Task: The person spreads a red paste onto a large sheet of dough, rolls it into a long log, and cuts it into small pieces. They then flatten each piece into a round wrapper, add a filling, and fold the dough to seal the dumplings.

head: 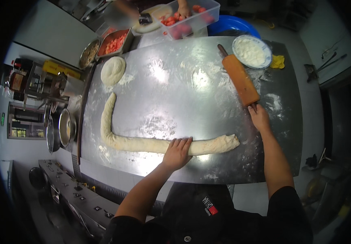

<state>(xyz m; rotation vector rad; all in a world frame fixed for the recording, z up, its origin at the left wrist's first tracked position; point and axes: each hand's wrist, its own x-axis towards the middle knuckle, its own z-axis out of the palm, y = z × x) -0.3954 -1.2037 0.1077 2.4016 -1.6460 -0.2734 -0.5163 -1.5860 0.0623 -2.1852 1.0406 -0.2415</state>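
A long roll of dough (142, 145) lies along the near side of the steel table (175, 100), its left end bent away from me. My left hand (178, 153) rests on top of the roll, right of its middle, with the fingers over its far side. Farther right, my right hand (259, 117) grips the near handle of a large wooden rolling pin (241, 80). The pin lies slanted on the table, its other handle pointing to the far side. Beyond the roll's bent end sits a round lump of dough (113, 71).
A bowl of flour (252, 51) and a yellow cloth (277, 61) stand at the far right. Along the back are a metal tray of chopped red food (116, 43) and a clear bin of tomatoes (190, 19), with another person's hand (184, 11) in it. Loose flour dusts the tabletop.
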